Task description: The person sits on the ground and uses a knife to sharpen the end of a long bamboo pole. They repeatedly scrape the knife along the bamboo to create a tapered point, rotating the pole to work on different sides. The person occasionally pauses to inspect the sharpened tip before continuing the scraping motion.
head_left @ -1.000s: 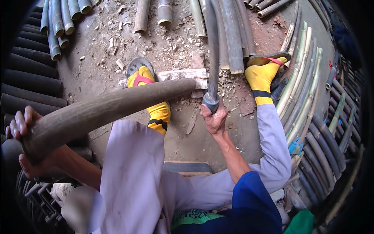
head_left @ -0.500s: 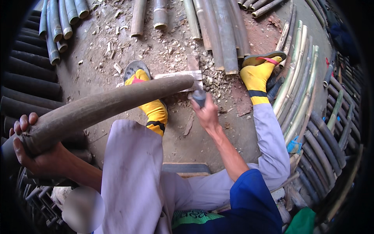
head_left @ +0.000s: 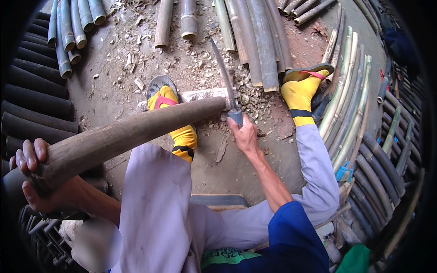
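A thick, dark brown bamboo pole (head_left: 127, 132) slants across from the left edge to the middle. My left hand (head_left: 31, 155) is wrapped round its near part, the fingers over the top and the thumb underneath. Just right of the pole's far end, my right hand (head_left: 246, 136) is closed on the grey handle of a machete (head_left: 224, 72). The long, narrow blade points away from me, passing close by the pole's end; I cannot tell whether they touch. Beneath that end lies a pale, rough piece of wood (head_left: 205, 94) on the ground.
Dark bamboo poles (head_left: 38, 95) are stacked at the left. More cut poles (head_left: 257, 41) lie ahead, and long greenish ones (head_left: 348, 95) run down the right. Chips (head_left: 250, 98) litter the ground. My feet, in yellow socks (head_left: 297, 93) and sandals, flank the work area.
The blade, unseen half a second ago, now stands out clearly, pointing away from me. My right hand has shifted slightly toward me, and the pole's far end has dipped a little.
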Demonstrator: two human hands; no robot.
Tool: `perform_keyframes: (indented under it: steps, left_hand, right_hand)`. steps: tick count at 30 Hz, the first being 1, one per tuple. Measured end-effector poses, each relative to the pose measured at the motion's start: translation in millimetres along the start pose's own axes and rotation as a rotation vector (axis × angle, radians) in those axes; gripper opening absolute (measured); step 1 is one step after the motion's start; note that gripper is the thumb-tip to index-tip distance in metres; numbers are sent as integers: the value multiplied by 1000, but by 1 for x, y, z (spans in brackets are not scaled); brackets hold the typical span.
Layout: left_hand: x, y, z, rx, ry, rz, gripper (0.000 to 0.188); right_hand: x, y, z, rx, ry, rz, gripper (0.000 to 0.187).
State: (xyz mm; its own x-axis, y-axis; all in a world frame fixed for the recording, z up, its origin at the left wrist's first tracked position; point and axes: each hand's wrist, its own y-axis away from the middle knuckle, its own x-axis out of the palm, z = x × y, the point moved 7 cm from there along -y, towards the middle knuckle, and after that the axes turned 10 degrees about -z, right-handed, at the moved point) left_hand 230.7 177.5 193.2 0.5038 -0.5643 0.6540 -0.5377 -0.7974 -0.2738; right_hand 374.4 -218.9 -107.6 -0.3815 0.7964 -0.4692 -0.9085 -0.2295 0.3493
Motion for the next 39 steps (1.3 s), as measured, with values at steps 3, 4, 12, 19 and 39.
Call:
perform_keyframes:
  steps: [3,4,12,19,39]
  left_hand:
    - [-3,1,-5,-20,44,46,29]
    - [-2,-1,-2,-49,85,66,31]
    - [-1,-5,2,-71,170,113,37]
    - [8,-7,0,-18,-30,276,56]
    - [109,17,-77,504,-43,58,70]
  right_hand:
    - [-11,14,28,-95,-163,-78,44]
    - [-18,15,39,-212,-187,-148,43]
    - [-8,7,1,157,-15,104,45]
    - [8,-2,-16,28,57,145,52]
    - [-50,64,71,-88,-288,-119,38]
